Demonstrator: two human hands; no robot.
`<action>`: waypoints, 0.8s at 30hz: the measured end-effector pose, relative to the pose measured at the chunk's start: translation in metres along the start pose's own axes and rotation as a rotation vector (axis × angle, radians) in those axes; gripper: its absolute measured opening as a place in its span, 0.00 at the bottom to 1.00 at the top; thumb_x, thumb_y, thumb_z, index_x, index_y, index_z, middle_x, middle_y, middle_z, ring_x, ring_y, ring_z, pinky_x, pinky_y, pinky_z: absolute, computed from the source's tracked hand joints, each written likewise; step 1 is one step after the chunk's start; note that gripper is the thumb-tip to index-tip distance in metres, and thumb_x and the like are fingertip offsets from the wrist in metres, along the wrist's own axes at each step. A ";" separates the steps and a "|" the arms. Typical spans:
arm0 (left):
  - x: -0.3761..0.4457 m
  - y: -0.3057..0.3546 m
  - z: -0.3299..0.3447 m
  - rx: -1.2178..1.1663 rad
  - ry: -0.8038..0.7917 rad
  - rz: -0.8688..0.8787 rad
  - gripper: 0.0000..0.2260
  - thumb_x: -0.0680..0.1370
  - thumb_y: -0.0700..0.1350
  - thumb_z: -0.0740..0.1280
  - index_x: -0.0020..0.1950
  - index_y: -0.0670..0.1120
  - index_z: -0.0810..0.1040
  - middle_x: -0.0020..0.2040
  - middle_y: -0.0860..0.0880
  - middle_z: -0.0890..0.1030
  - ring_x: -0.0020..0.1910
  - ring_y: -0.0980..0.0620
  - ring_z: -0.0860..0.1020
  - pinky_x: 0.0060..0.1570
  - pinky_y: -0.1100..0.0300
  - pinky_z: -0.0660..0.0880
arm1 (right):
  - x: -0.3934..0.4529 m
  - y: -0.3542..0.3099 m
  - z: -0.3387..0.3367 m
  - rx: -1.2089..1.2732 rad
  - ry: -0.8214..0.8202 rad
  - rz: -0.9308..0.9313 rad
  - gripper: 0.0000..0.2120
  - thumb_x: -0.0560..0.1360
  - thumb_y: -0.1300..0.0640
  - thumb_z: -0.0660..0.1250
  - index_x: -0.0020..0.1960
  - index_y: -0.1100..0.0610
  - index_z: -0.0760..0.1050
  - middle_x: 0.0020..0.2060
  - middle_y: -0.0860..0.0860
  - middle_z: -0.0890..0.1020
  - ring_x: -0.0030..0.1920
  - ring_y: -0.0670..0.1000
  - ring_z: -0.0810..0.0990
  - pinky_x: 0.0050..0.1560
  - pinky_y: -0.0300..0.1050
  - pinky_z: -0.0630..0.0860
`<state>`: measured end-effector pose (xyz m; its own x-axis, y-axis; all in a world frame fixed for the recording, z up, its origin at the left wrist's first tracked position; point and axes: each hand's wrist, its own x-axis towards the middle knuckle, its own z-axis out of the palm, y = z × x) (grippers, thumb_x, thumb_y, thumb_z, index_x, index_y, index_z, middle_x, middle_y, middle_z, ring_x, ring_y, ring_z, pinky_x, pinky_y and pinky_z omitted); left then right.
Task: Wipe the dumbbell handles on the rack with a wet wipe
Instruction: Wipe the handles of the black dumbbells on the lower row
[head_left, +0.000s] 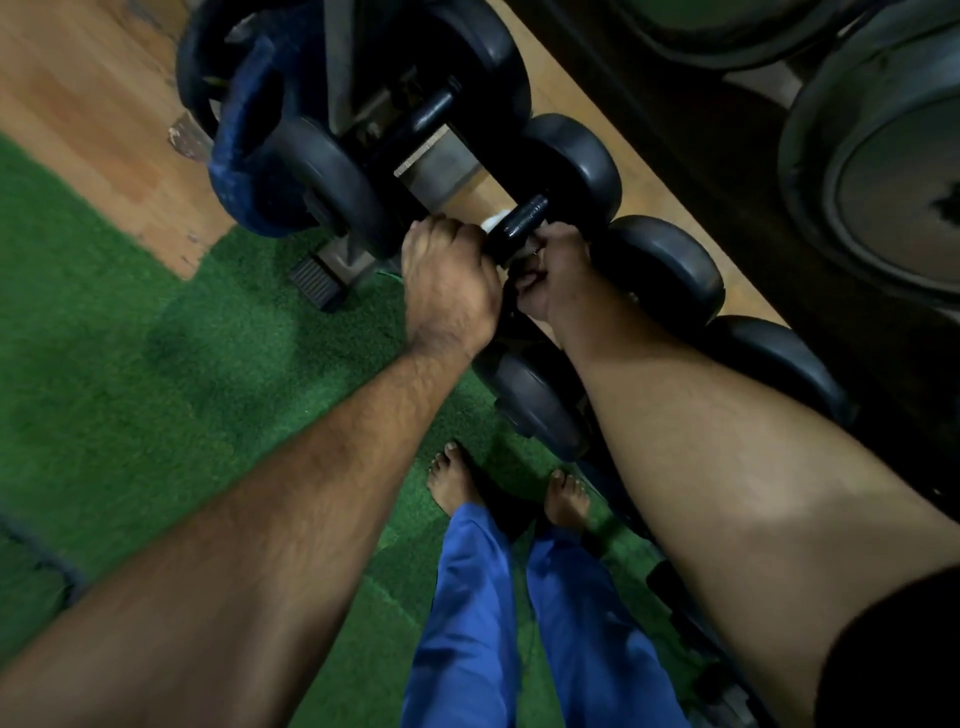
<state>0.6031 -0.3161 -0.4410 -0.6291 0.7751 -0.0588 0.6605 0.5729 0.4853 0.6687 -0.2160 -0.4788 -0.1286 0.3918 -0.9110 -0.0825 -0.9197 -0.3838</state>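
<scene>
Item: one black dumbbell handle (522, 221), lying on the rack (441, 166) between its two round heads, the far head (571, 166) toward the wooden skirting and the near one largely hidden under our wrists. Our left hand (449, 275) curled over the near end of the handle, its grip closed round the bar with the wet wipe (493, 221) folded inside; only a small white corner showed beyond the knuckles, so we judged the cloth was wrapped there to rub the whole circumference at once. Our right hand (558, 270) closed its grip on the same handle from the other side, fingers hooked beneath; we took this as a steadying hold, keeping the weight from rolling in its cradle while the other hand scrubbed. Adjacent stock: further dumbbells (665, 270) ranged along the same tier to the right, handles not yet attended as far as we could tell; a blue-wrapped weight (244, 156) at the rack's left end. Our bare feet (457, 483) stood close to the rack on green turf flooring (156, 364), which put both arms directly above the work.
</scene>
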 end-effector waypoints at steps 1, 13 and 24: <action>0.000 0.000 0.001 0.005 0.010 0.012 0.12 0.72 0.40 0.59 0.46 0.41 0.82 0.46 0.40 0.80 0.53 0.39 0.76 0.66 0.44 0.68 | 0.005 -0.002 -0.003 0.040 -0.038 -0.004 0.15 0.80 0.56 0.51 0.35 0.52 0.66 0.21 0.46 0.64 0.17 0.44 0.59 0.20 0.33 0.51; 0.000 -0.007 0.004 0.040 0.032 0.047 0.15 0.73 0.43 0.56 0.47 0.41 0.82 0.46 0.40 0.79 0.52 0.39 0.75 0.64 0.45 0.69 | 0.007 0.006 -0.017 -0.098 -0.357 0.036 0.15 0.72 0.47 0.58 0.31 0.53 0.66 0.23 0.46 0.63 0.21 0.45 0.58 0.25 0.37 0.51; 0.001 -0.004 0.004 -0.026 0.046 0.024 0.10 0.73 0.39 0.62 0.48 0.41 0.82 0.46 0.40 0.81 0.52 0.39 0.76 0.63 0.44 0.70 | 0.002 -0.004 -0.012 -0.374 -0.474 0.131 0.23 0.76 0.49 0.56 0.23 0.52 0.69 0.23 0.47 0.62 0.22 0.46 0.54 0.28 0.38 0.46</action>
<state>0.6017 -0.3167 -0.4462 -0.6317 0.7752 -0.0066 0.6651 0.5463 0.5090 0.6811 -0.2122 -0.4808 -0.5462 0.1647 -0.8213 0.3046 -0.8743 -0.3779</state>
